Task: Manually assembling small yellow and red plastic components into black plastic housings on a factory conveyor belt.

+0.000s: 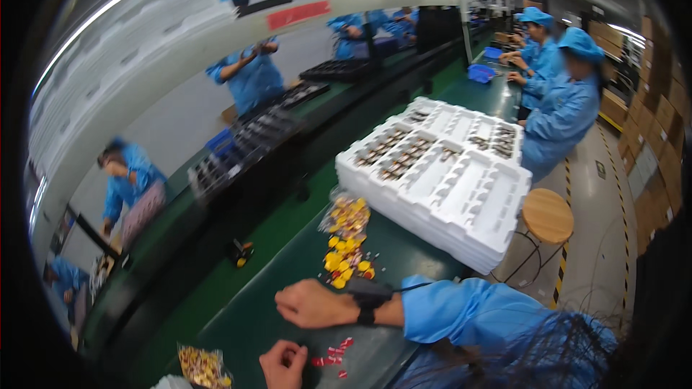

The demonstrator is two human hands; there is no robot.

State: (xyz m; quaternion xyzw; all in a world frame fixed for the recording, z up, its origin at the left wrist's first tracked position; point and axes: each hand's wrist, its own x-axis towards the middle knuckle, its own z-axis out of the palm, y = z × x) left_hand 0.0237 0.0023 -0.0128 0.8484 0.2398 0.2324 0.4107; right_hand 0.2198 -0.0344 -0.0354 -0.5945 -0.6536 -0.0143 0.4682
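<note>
My right hand [313, 304] reaches in from the lower right over the dark green work surface [245, 317]. Its fingers are curled in, and anything inside them is hidden. A black band with a dark box and cable [371, 294] sits on that wrist. Closer to the lower edge, my left hand [283, 365] has thumb and fingers bent together; whatever they hold is too small to make out. Several small red pieces [331, 356] lie just right of my left hand. Beyond my right hand is a loose pile of yellow round pieces [344, 258], spilling out beside a clear plastic bag [349, 215].
A stack of white foam trays [461, 194] with small metal parts in its pockets stands at the right. Another bag of yellow pieces [204, 366] lies lower left. A wooden stool [548, 215] is beyond the bench edge. Co-workers in blue [566, 104] sit farther along.
</note>
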